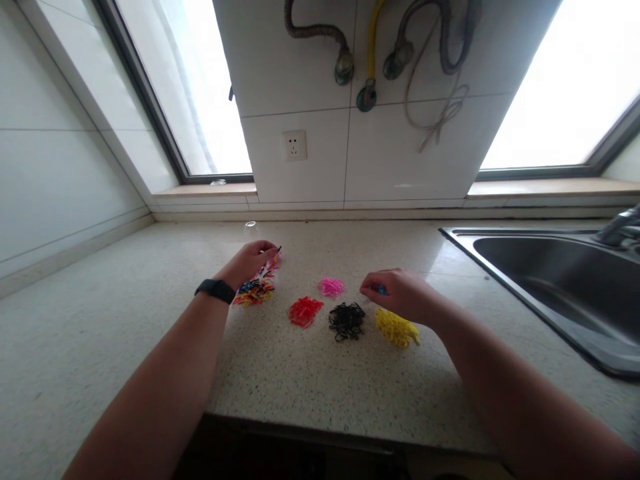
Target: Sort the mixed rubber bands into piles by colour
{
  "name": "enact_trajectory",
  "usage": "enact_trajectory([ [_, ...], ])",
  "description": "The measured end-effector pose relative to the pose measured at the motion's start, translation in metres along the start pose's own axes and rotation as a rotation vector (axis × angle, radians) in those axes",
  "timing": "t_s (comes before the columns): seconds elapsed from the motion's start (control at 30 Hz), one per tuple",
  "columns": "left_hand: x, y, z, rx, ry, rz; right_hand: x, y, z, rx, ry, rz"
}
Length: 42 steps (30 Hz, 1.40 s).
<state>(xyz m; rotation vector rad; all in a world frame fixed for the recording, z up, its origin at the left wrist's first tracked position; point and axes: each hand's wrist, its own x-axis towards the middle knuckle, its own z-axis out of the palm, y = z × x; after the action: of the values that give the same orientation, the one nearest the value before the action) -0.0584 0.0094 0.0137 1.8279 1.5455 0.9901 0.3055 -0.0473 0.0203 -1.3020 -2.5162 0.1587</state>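
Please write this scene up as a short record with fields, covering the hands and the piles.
left hand: a black band at its fingertips
right hand: beside the yellow pile; bit of blue showing at the fingers, grip unclear
single-color piles: pink, red, black, yellow
mixed pile: left of the red one
wrist: dark watch on the left
surface: speckled counter
far right: metal sink

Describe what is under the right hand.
Under the right hand, a bit of blue shows by the fingers, and the yellow pile shows along its near edge. Whatever the palm covers cannot be seen.
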Motion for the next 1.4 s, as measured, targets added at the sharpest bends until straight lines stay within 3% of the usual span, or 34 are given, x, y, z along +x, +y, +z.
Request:
enact_trajectory([
  [0.17, 0.001, -0.002, 0.002, -0.044, -0.023, -0.055, 0.0, 0.001, 0.001, 0.002, 0.008, -0.01],
  [0.43, 0.009, -0.022, -0.004, 0.237, 0.025, -0.006, 0.001, 0.002, 0.001, 0.015, 0.005, -0.01],
  [0.6, 0.009, -0.018, 0.002, 0.16, -0.006, 0.038, 0.0, 0.0, 0.0, 0.02, -0.002, -0.013],
  [0.73, 0.005, -0.004, 0.017, 0.007, -0.033, 0.117, 0.0, -0.002, -0.001, 0.014, 0.007, -0.012],
  [0.93, -0.013, 0.031, 0.053, -0.416, -0.165, 0.062, -0.001, -0.003, -0.002, 0.024, 0.022, -0.022],
  [1.13, -0.039, 0.072, 0.08, -0.717, -0.151, 0.096, -0.001, -0.011, -0.005, 0.121, 0.07, -0.02],
  [1.27, -0.05, 0.088, 0.088, -0.799, -0.153, 0.107, 0.0, -0.015, -0.004, 0.239, 0.117, -0.037],
  [1.4, -0.053, 0.088, 0.093, -0.747, -0.156, 0.148, 0.0, -0.016, -0.001, 0.362, 0.157, -0.012],
])
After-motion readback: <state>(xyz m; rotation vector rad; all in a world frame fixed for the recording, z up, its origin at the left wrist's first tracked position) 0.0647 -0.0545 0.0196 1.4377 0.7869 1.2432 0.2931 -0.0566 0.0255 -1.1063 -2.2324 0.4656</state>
